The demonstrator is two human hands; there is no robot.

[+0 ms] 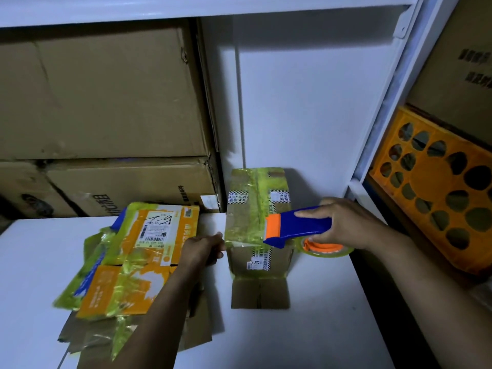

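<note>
- My right hand (343,222) is wrapped round the blue-and-orange plastic tape dispenser (306,225), index finger laid along its top.
- The dispenser's orange blade end sits on the near top edge of the small brown cardboard box (253,206). The box stands on the white table (306,336), against the back wall.
- My left hand (205,247) has its fingers curled at the box's near left corner, pinching the edge. I cannot tell whether the tape's free end is under them.
- To lay the strip well, I would brace with the left hand so the box does not slide, and hold the dispenser low and flat so the tape goes down without wrinkles.
- The roll of clear tape on its orange core (327,249) hangs off the box's right side and needs room to turn.
- The front cardboard flap (259,292) lies open on the table. I judge it should be folded up before tape crosses that edge.
- The pile of flattened orange-and-yellow cartons (133,265) lies just beside my left forearm, so I would avoid dragging it.
</note>
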